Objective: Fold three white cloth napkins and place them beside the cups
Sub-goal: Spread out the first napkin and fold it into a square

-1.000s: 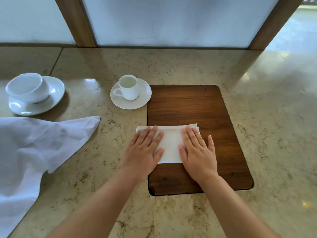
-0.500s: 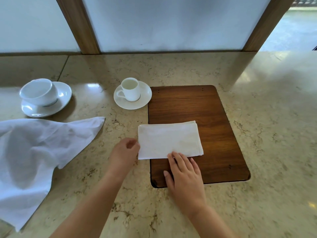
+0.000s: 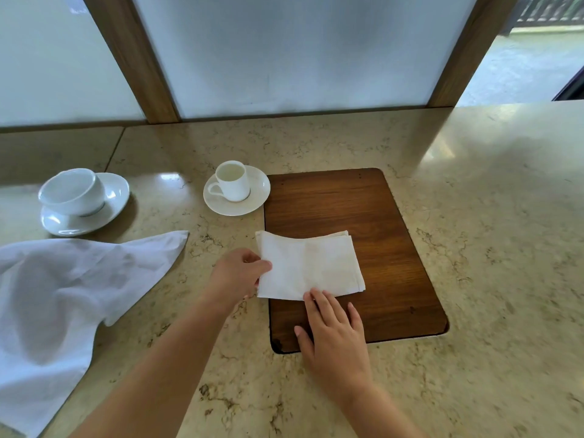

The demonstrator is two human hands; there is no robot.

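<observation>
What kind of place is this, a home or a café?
Probably a café or hotel service counter, though I can't be sure. A polished marble counter holds two white cups on saucers, and cloth napkins are being folded on a wooden board beside frosted, wood-framed panels.

Looks like a café or hotel dining counter: a polished marble top [image 3: 474, 216] fills the frame, two white cups on saucers [image 3: 237, 192] sit at mid-left, and wood-framed frosted panes [image 3: 300, 52] run across the top.

Two bare, sleeveless forearms [image 3: 177, 368]
</observation>
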